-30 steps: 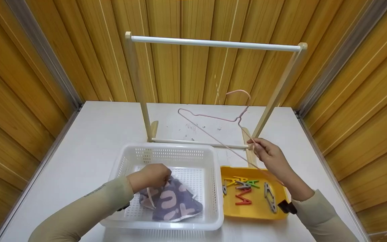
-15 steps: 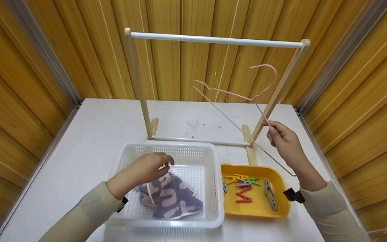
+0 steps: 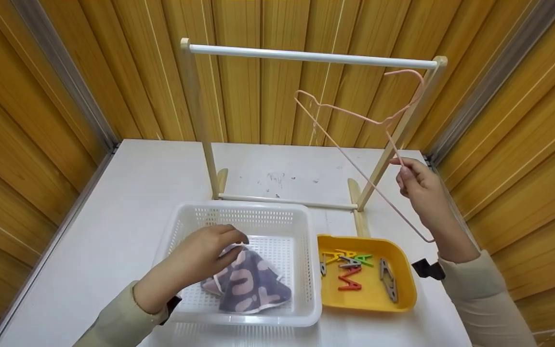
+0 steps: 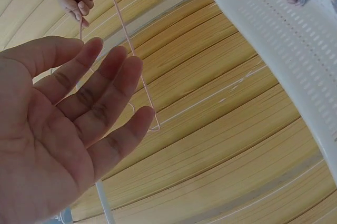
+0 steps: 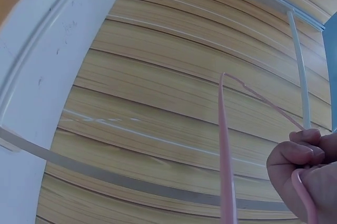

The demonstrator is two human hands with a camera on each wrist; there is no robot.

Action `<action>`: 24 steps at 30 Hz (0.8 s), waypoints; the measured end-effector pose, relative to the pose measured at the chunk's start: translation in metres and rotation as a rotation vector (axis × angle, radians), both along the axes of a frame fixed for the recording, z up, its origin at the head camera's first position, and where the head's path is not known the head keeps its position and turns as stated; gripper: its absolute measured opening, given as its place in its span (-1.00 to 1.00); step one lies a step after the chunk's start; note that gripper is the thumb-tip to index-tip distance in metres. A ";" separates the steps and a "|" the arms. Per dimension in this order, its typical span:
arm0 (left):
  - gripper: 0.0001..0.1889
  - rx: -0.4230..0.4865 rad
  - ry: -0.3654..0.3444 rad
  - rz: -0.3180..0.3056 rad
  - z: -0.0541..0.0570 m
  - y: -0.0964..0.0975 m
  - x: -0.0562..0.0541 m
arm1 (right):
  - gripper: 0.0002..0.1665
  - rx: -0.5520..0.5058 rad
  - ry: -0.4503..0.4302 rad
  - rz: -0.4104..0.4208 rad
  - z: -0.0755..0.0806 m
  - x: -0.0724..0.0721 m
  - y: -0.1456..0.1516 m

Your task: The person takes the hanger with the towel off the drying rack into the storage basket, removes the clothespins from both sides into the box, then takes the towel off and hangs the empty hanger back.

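Note:
A pink wire hanger point(image 3: 387, 123) is raised in front of the rack, tilted, its hook near the rack's right post. My right hand point(image 3: 422, 188) grips one of its shoulders between thumb and fingers; the right wrist view shows the curled fingers around the pink wire point(image 5: 226, 166). Over the white basket point(image 3: 239, 319) hovers my left hand point(image 3: 205, 250), thumb and fingers loosely bent and apart. In the left wrist view its palm point(image 4: 63, 145) faces the camera and holds nothing. Below it, a purple cloth with pink patterns point(image 3: 256, 289) lies bunched in the basket.
A yellow tray point(image 3: 364, 301) with several coloured clothespins point(image 3: 350, 284) stands right of the basket. Behind them rises a wooden rack with a white top bar point(image 3: 306, 54). Wood-look panels point(image 3: 277, 106) enclose the white table point(image 3: 128, 188) at the back and sides.
My right hand has lifted the hanger up and to the right, away from the table. The left hand has let go of the cloth and drawn back slightly, its fingers loosening.

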State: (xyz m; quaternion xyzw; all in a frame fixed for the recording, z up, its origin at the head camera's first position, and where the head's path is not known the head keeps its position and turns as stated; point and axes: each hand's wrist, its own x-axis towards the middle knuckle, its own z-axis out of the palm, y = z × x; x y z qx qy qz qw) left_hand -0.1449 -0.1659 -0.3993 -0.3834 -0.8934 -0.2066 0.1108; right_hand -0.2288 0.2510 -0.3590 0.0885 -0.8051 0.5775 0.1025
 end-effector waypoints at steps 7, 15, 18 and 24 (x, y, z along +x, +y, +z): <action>-0.85 0.021 -0.019 0.037 -0.004 -0.005 0.010 | -0.74 -0.037 -0.007 -0.014 0.009 -0.009 0.003; -0.85 0.057 -0.005 0.009 -0.011 -0.008 0.019 | -0.78 -0.119 -0.039 -0.019 0.013 -0.022 0.010; -0.86 0.071 -0.001 0.015 -0.013 -0.009 0.022 | -0.78 -0.114 -0.065 -0.033 0.013 -0.027 0.013; -0.86 0.076 -0.021 0.015 -0.016 -0.009 0.024 | -0.79 -0.143 -0.102 -0.042 0.012 -0.035 0.017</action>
